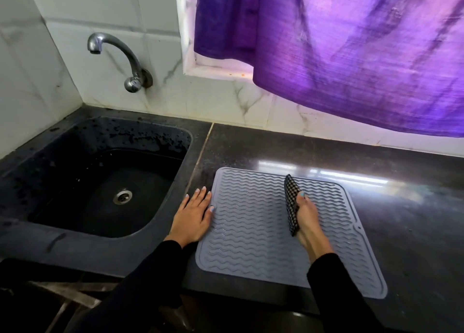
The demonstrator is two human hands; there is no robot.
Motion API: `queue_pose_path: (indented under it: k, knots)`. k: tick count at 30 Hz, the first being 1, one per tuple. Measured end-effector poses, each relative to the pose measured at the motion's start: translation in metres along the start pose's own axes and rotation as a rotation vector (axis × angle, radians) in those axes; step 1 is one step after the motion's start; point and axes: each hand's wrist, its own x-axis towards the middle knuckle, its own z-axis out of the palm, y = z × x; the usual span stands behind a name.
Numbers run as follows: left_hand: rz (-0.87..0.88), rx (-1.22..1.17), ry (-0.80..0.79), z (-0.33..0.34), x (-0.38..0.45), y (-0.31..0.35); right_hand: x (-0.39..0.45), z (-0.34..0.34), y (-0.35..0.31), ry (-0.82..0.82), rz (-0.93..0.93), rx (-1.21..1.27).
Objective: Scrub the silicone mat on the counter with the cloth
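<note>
Dark stone surface [326,151] carries the grey silicone mat [251,232] at its front edge. Right hand [307,219] fingers grip the checkered cloth [291,202] mid-mat; left hand [192,216] presses flat, steadying. Scrubbing seems underway, most remaining.

Left hand [194,214] flat, right hand [307,217] gripping

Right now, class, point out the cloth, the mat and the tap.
cloth [291,202], head view, checked middle above the thumb.
mat [251,232], head view, bare ridged centre.
tap [120,48], head view, curved spout.
</note>
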Motion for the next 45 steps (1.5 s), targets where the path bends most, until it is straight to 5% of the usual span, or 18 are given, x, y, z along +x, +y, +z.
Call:
queue_pose_path:
  k: [7,11,19,21,25,28,31,34,45]
  knots:
    - [0.004,0.04,0.058,0.005,-0.003,0.002,-0.063,0.077,0.022,-0.246,-0.605,-0.812]
    - [0.019,0.03,0.089,0.007,0.0,0.0,-0.068,0.081,0.035,-0.268,-0.661,-1.041]
    - [0.023,-0.013,0.098,0.005,0.0,0.0,-0.047,0.076,0.032,-0.374,-0.627,-0.913]
    - [0.011,-0.034,0.054,0.003,0.002,-0.001,-0.036,0.074,0.024,-0.434,-0.5,-0.731]
    - [0.013,-0.081,-0.055,-0.005,0.001,-0.003,-0.029,0.066,-0.007,-0.387,-0.017,0.022]
    - [0.047,-0.03,-0.053,-0.007,-0.009,-0.004,-0.049,0.061,-0.017,-0.321,-0.22,-0.257]
    - [0.062,0.016,0.004,-0.005,-0.021,-0.001,-0.082,0.074,0.002,-0.454,-0.454,-0.721]
    - [0.073,0.045,0.039,-0.001,-0.022,-0.002,-0.108,0.087,0.028,-0.363,-0.651,-1.071]
    - [0.064,0.066,0.068,0.003,-0.021,-0.002,-0.09,0.087,0.031,-0.41,-0.695,-1.089]
